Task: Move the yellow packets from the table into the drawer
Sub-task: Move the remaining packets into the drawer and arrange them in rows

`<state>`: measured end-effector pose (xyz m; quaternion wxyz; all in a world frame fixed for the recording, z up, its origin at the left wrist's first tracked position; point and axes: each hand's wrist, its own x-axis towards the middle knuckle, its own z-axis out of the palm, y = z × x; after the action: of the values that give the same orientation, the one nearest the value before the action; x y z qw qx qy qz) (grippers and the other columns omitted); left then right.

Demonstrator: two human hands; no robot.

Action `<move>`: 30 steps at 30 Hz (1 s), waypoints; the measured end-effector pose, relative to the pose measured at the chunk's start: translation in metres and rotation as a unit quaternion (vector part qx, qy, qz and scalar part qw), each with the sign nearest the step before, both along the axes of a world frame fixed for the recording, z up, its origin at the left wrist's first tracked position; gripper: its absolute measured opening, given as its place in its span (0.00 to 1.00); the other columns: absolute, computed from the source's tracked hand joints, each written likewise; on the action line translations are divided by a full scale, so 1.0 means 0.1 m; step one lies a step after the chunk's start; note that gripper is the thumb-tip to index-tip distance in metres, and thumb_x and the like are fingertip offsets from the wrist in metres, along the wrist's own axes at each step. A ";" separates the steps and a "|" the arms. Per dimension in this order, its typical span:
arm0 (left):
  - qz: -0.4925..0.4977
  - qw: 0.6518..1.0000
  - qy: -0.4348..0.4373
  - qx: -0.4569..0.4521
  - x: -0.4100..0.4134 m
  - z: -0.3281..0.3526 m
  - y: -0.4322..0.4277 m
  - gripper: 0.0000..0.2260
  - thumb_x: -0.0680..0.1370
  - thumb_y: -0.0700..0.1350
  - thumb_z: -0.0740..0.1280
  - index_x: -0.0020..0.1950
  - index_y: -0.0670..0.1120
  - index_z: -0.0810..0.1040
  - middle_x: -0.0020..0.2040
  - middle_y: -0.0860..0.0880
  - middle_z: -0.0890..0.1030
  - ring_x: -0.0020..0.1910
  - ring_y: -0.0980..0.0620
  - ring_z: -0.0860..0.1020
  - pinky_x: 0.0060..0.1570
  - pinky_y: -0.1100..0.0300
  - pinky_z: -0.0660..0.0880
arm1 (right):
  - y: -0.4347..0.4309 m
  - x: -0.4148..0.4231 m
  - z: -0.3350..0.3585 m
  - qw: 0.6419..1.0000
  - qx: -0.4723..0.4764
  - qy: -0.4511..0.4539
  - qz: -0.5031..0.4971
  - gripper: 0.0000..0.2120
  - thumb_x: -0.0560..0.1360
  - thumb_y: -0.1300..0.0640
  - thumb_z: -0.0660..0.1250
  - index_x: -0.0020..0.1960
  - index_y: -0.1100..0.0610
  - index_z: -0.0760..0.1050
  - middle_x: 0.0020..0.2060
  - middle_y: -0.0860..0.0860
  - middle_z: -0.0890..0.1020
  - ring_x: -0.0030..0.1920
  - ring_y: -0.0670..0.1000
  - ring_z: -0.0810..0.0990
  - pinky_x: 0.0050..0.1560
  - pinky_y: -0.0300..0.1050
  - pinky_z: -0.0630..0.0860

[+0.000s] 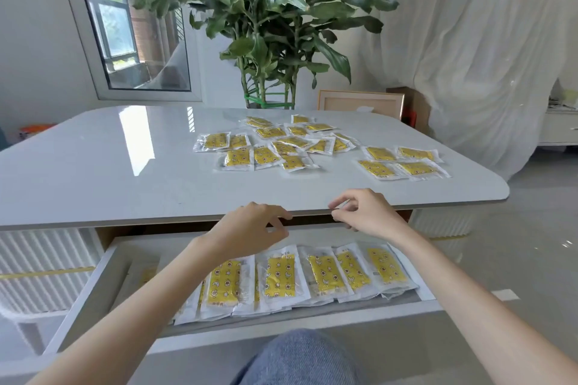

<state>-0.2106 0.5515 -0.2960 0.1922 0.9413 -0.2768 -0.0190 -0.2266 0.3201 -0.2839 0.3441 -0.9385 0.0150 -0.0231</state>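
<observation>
Several yellow packets in clear wrappers lie scattered on the far right half of the white table. Below its front edge the white drawer is pulled out, and a row of yellow packets lies flat in it. My left hand hovers over the drawer's back part, fingers loosely curled and apart, holding nothing. My right hand is at the table's front edge above the drawer, fingers bent and apart, also with nothing in it.
A large potted plant stands behind the table, with a framed board leaning beside it. White curtains hang at the right, a window at the left. My knee in blue jeans is below the drawer front.
</observation>
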 end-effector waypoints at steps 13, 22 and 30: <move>0.029 0.992 -0.087 -0.083 0.93 0.32 -0.90 0.19 0.79 0.48 0.62 0.70 0.52 0.69 0.65 0.50 0.76 0.63 0.49 0.74 0.58 0.56 0.73 | -0.92 0.58 0.04 0.980 -0.091 -0.060 -0.167 0.19 0.76 0.49 0.63 0.67 0.48 0.70 0.67 0.51 0.73 0.68 0.58 0.67 0.64 0.55 0.70; 0.025 0.990 -0.137 0.004 1.60 0.01 -1.57 0.24 0.80 0.56 0.56 0.76 0.58 0.56 0.76 0.53 0.59 0.76 0.49 0.53 0.74 0.49 0.50 | -1.47 1.31 -0.07 0.963 -0.182 -0.001 -0.197 0.26 0.78 0.36 0.52 0.74 0.38 0.57 0.77 0.48 0.54 0.76 0.62 0.51 0.72 0.65 0.51; 0.038 0.992 -0.115 0.028 2.08 -0.21 -2.05 0.25 0.78 0.65 0.48 0.75 0.63 0.53 0.78 0.55 0.52 0.78 0.50 0.44 0.73 0.42 0.39 | -1.80 1.90 -0.24 0.957 -0.214 0.051 -0.189 0.33 0.70 0.24 0.44 0.74 0.31 0.51 0.78 0.42 0.47 0.76 0.65 0.41 0.71 0.69 0.37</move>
<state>-0.0026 0.3460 -0.3165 0.1333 0.9522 -0.2602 0.0885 -0.0367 0.1406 -0.3083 0.1234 -0.9701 0.2048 -0.0426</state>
